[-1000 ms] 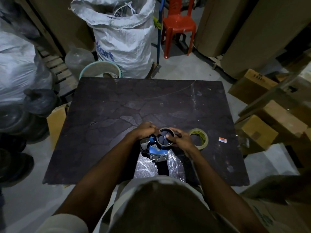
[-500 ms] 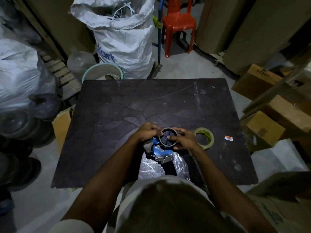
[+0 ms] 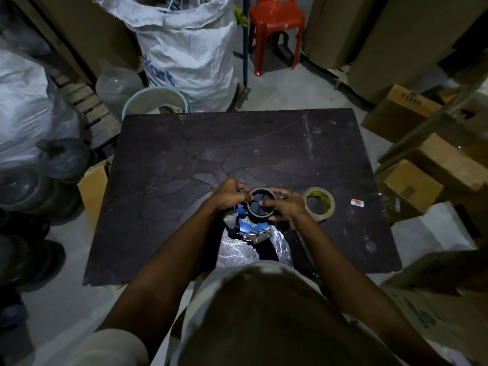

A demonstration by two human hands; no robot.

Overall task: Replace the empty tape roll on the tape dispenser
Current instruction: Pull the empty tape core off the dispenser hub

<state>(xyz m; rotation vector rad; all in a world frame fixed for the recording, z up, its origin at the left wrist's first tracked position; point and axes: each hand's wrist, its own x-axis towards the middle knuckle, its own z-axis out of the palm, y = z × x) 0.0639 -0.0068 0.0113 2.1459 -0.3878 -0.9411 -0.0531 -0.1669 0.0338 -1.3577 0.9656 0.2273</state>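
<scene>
A blue and metal tape dispenser point(image 3: 252, 228) is held over the near middle of the dark table point(image 3: 184, 165). On its black hub sits a thin brown empty tape core point(image 3: 261, 202). My left hand point(image 3: 229, 194) grips the core's left rim. My right hand point(image 3: 286, 206) grips its right rim, fingers reaching across the hub. A fresh roll of clear tape point(image 3: 319, 203) lies flat on the table just right of my right hand. The dispenser's handle is hidden under my arms.
A crinkled clear plastic sheet point(image 3: 237, 249) lies under the dispenser. A small orange label point(image 3: 357, 202) sits right of the roll. Cardboard boxes point(image 3: 412, 186) crowd the right side. A white sack point(image 3: 190, 48), bucket point(image 3: 155, 101) and red chair point(image 3: 276, 19) stand behind the table.
Both hands stay on the tape core and dispenser at the same spot on the table. Only the camera view has shifted slightly.
</scene>
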